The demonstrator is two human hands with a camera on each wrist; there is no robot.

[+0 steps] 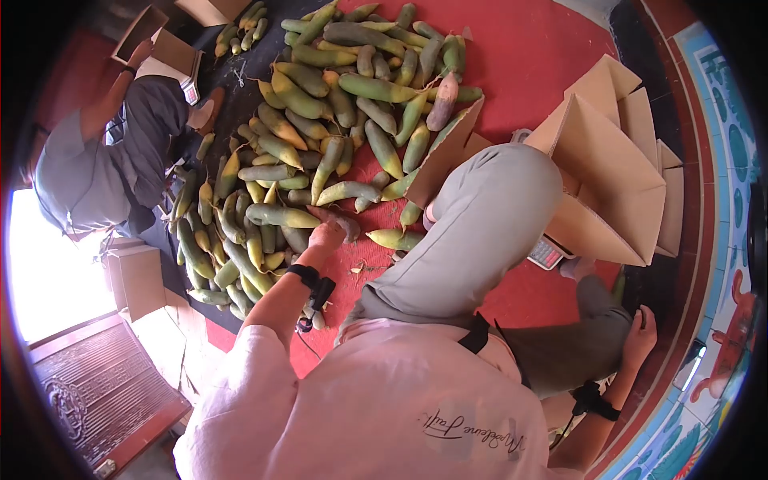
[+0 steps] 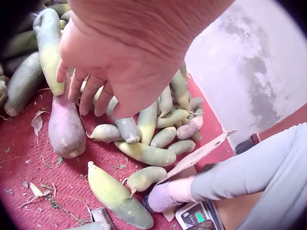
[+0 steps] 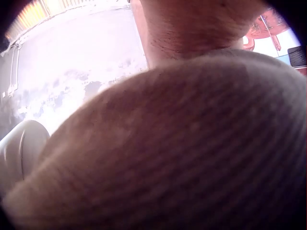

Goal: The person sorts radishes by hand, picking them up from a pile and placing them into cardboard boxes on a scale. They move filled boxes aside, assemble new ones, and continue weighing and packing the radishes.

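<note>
Over the near edge of a large radish pile (image 1: 292, 168), my left hand (image 1: 325, 237) reaches down beside a purple radish (image 1: 346, 225). The left wrist view shows the same hand (image 2: 120, 57) with its fingers loosely extended, overlapping the top of the purple radish (image 2: 67, 127) and near a green radish (image 2: 49, 50). Nothing shows gripped in its fingers. A yellow-green radish (image 2: 117, 194) lies nearby on the red mat. My right hand (image 1: 640, 338) rests by my bent knee, relaxed. In the right wrist view trouser cloth (image 3: 177, 143) fills most of the picture and hides the fingers.
Open cardboard boxes (image 1: 608, 172) stand at the right beside a scale (image 1: 546, 254). A cardboard flap (image 1: 448, 152) borders the pile. Across the pile, another person (image 1: 104, 160) sits near more boxes (image 1: 170, 60). A carved wooden panel (image 1: 104, 392) lies lower left.
</note>
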